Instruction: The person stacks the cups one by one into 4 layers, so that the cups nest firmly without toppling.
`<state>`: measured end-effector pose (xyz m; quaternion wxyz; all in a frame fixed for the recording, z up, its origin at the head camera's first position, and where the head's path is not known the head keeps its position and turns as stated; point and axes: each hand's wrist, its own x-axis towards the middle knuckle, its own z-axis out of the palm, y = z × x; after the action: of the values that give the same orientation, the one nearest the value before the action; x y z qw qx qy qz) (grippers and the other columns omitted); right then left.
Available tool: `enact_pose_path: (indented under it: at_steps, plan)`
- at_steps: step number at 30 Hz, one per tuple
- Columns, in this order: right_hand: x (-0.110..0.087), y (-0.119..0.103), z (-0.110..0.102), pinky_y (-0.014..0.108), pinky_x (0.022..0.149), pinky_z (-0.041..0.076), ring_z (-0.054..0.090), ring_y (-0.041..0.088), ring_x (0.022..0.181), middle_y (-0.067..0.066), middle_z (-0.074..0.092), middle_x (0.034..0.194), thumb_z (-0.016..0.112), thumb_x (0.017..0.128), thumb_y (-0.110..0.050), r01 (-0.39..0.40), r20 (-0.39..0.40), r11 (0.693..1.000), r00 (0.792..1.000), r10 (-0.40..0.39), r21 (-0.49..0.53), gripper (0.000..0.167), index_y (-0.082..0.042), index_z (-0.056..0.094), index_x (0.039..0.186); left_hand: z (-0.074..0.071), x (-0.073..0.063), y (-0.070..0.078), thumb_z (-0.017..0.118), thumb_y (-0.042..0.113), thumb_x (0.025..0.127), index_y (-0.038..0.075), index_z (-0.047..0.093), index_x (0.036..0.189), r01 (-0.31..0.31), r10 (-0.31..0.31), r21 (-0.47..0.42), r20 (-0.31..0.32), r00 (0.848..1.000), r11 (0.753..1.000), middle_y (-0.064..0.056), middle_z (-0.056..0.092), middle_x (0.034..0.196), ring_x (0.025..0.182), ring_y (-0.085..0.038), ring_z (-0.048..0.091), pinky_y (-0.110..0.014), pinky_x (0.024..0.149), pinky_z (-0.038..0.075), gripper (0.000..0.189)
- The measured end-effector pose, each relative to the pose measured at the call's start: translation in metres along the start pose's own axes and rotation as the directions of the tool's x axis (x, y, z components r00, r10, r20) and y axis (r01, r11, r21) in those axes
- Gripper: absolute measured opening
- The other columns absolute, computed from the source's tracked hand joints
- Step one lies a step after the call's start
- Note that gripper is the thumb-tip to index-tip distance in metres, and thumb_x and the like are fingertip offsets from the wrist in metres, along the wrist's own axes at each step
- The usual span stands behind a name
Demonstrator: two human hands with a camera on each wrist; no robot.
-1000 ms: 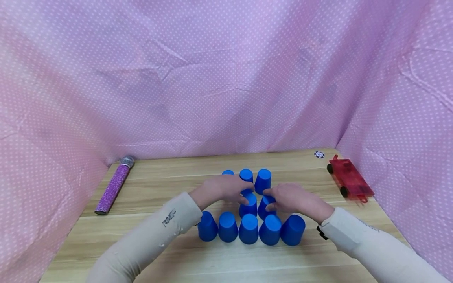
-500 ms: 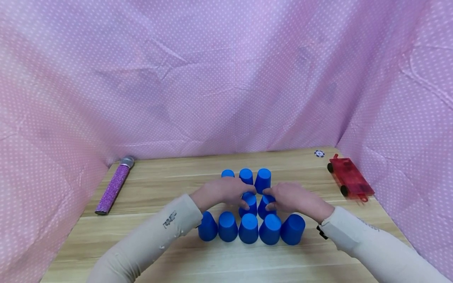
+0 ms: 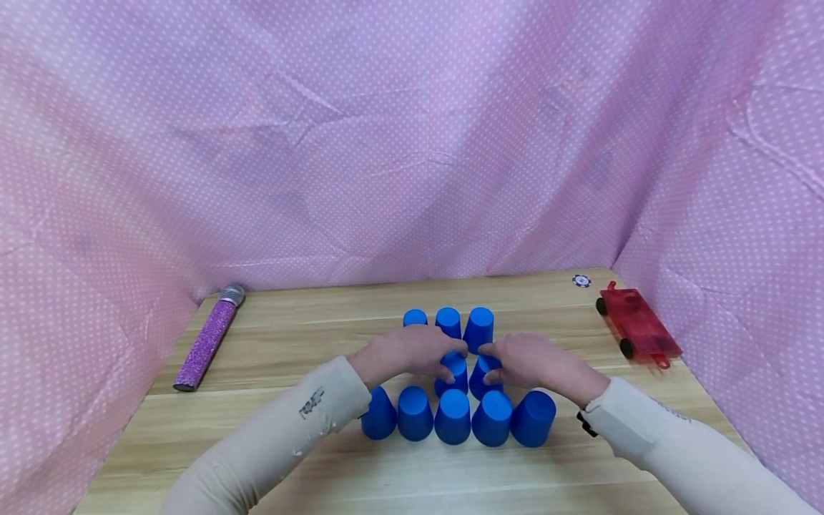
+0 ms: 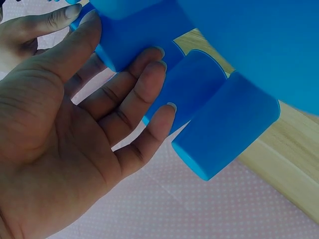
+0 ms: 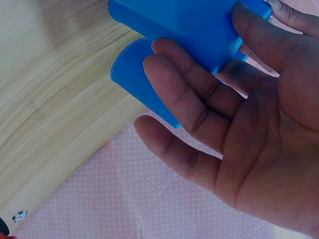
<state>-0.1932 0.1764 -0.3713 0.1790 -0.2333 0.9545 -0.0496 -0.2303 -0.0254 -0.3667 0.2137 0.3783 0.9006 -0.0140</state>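
Blue cups (image 3: 453,418): 10 showing, 5-2-3 front-to-back
Left grip (image 3: 415,352): pinching left middle cup (image 3: 459,370)
Right grip (image 3: 526,363): ditto, right middle cup (image 3: 478,380)

Soft, even light; dimmer in both wrist views.
In the head view, pale sheen lies on the table (image 3: 444,483) just before the front cup row (image 3: 453,417); well behind that row, broad greyish shade slants down the pink cloth (image 3: 489,164); well to its right, the red toy car (image 3: 634,325) looks smeared; in the wrist views, the left hand (image 4: 82,132) and right hand (image 5: 244,132) are shaded.
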Motion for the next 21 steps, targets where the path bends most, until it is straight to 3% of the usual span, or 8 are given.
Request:
enact_pose_path:
  at_steps: [21]
  plan:
    - [0.0004, 0.0031, 0.0029, 0.046, 0.080, 0.060, 0.071, 0.025, 0.093, 0.010, 0.075, 0.107, 0.072, 0.091, -0.038, 0.018, -0.006, 1.000, 1.000, -0.018, -0.013, 0.056, -0.008, 0.060, 0.137, 0.0000, 0.0040, 0.0014, 0.069, 0.046, 0.089, 0.034, 0.055, 0.136, 0.013, -0.013, 0.001, 0.019, 1.000, 1.000, 0.007, 0.071, 0.110, 0.091, -0.011, 0.064, -0.037, 0.092, 0.057, 0.051]
